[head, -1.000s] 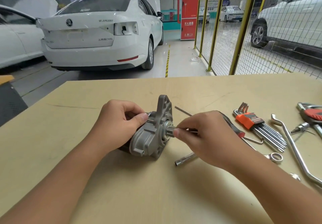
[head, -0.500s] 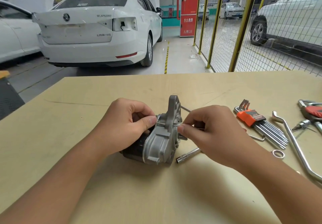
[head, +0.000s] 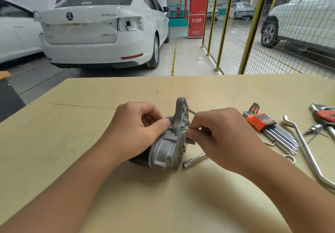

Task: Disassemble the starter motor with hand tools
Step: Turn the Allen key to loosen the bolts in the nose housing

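A pale wooden table [head: 90, 124] fills the lower view, with a white car [head: 101, 29] and a yellow mesh fence [head: 253, 26] beyond its far edge. The starter motor [head: 168, 145] lies on its side at the table's middle, its grey cast housing and upright mounting flange directly between the two sets of fingers. The left hand [head: 134, 133] grips the motor body, fingers curled over the top and the thumb pressed against the housing just behind the flange. The right hand [head: 221, 138] has its fingers curled together, thumb and forefinger pinching a thin metal pin [head: 204, 130] at the flange's face; what lies at the pin's tip cannot be told. A long bent steel rod [head: 306, 147] lies well to the right of the right hand's knuckles. Nearer them sits a hex key set [head: 268, 125] in an orange holder, keys fanned toward the table's near edge. A small socket extension [head: 194, 160] rests on the table just below the right fingers, beside the motor's nose.
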`<move>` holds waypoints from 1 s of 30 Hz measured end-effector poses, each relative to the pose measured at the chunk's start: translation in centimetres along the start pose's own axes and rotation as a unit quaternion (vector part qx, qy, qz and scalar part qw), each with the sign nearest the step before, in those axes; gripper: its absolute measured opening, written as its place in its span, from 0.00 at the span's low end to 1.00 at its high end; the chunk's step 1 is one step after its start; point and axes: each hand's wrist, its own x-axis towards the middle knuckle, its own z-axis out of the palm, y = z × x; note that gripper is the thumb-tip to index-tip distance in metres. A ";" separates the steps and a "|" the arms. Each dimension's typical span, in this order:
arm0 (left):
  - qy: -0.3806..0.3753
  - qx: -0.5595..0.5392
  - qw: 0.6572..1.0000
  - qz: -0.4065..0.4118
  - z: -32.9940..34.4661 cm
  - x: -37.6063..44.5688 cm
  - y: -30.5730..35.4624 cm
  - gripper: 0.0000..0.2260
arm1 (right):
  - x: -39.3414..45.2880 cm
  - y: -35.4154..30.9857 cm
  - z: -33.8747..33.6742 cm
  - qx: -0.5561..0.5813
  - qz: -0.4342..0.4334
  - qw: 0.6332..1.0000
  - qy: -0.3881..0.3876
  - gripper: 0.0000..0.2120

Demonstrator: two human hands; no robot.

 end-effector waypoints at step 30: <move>-0.017 0.077 0.997 -0.016 0.2 1.0 -0.4 0.18 | 3.5 7.5 4.0 -0.323 0.203 0.915 -0.130 0.07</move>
